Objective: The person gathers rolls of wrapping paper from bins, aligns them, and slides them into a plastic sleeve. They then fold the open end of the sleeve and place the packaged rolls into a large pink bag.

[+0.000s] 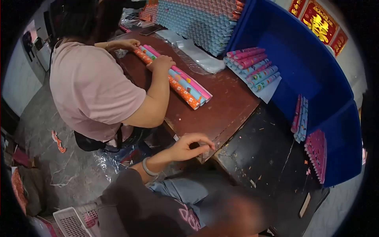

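Observation:
My left hand (pixel 193 146), with a grey band on its wrist, reaches over the near corner of the brown table (pixel 205 136). Its fingers are curved and apart from the thumb, with nothing held. A blurred patch at the bottom covers what appears to be my right hand (pixel 241 215), so its fingers cannot be made out. Beyond my left hand, several patterned paper rolls (pixel 189 89), orange, blue and pink, lie side by side on the brown table. Both hands of a co-worker (pixel 162 63) in a light pink shirt rest on these rolls.
Stacked rolls (pixel 193 23) and clear plastic wrap (pixel 197 55) lie at the back. Blue bins (pixel 308 67) stand along the right, with roll bundles (pixel 252 67) and a pink bundle (pixel 317 152) by them. Paper scraps and a small flat strip (pixel 304 205) lie on the black table (pixel 264 142).

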`<state>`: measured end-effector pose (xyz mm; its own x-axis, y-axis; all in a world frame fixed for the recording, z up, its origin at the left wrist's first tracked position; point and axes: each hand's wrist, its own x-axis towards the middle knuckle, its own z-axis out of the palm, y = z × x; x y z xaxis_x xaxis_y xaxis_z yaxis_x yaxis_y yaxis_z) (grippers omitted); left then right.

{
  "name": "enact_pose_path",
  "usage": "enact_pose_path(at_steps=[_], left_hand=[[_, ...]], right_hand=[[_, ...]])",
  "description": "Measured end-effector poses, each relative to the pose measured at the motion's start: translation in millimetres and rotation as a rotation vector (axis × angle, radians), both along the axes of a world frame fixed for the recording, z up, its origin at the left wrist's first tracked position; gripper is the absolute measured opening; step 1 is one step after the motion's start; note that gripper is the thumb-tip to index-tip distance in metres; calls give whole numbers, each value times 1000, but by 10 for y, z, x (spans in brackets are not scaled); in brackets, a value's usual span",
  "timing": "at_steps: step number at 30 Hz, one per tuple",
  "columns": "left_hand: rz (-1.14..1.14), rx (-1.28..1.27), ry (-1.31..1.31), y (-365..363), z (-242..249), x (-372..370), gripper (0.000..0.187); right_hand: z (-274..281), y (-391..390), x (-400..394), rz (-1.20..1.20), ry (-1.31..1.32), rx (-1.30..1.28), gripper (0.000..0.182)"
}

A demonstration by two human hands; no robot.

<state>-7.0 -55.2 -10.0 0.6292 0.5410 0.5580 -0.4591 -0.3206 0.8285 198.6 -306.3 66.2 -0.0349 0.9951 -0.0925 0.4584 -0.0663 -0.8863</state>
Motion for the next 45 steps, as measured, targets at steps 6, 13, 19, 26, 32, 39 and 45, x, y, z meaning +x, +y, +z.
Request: enact_pose_path(at_steps=[6,13,19,26,32,39,45], left_hand=[[472,9,23,149,-64,56,18],[505,170,53,168,-98,86,18],[518,234,51,168,-87,94,17],[502,290,50,184,-62,70,18],[459,313,104,177,-60,67,21],[299,776,400,290,248,301,58],[285,1244,536,794,266,880,91]], right_hand=[[305,2371,-330,35,-666,735,61],[-63,4052,-925,20,-1073,331,107],[-239,4224,-1111,35,-950,237,98],[-175,4069,-790,-26,-964,355,60],[103,3371,-194,6,-1048,342,64],[-243,2460,338,-61,-965,359,70],[-233,2094,441,-93,-887,315,72]])
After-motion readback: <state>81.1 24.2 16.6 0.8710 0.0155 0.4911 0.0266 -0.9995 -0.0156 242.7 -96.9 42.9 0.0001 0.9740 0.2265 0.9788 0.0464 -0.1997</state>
